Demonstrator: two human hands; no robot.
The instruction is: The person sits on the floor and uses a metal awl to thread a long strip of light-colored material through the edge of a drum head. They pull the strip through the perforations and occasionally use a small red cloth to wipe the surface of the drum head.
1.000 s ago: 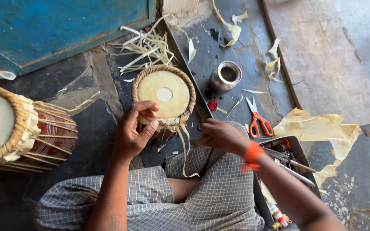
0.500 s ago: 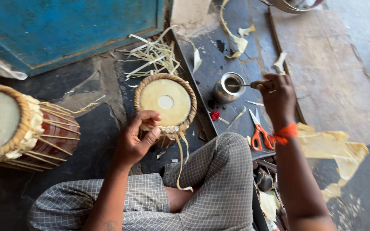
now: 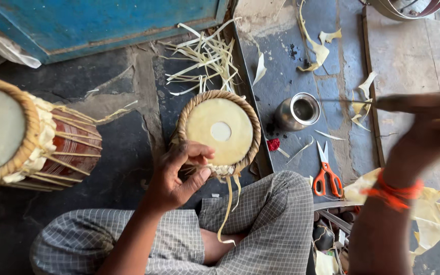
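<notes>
We sit cross-legged on the floor [image 3: 118, 127], looking down over our checked cloth [image 3: 271, 219]. Our left hand [image 3: 179, 175] has its grip clenched on the near left rim of the small drum head [image 3: 220, 130], thumb and fingers curled over the woven ring where pale strips [image 3: 228, 203] hang down onto our knee. The drum head lies flat just beyond our lap, its cream skin with a paler round patch in the middle facing up.

Our right hand [image 3: 434, 132] is raised at the right, blurred, with an orange thread [image 3: 394, 192] around the wrist; its grip is closed around a thin rod-like tool [image 3: 408, 103] that points left toward the small metal cup [image 3: 298, 110]. The tip looks just short of the cup, though blur keeps us from telling if it touches.

Between the drum head and the cup runs a dark metal edge, with a red scrap [image 3: 273, 144] near it. Orange-handled scissors [image 3: 326, 173] lie near the cup's near side. A heap of pale shavings [image 3: 204, 56] sits beyond the drum head, below a blue panel [image 3: 103, 20]. At the far left a larger laced drum [image 3: 31, 137] lies on its side. Yellowish sheet scraps [image 3: 429, 214] lie under our right forearm.
</notes>
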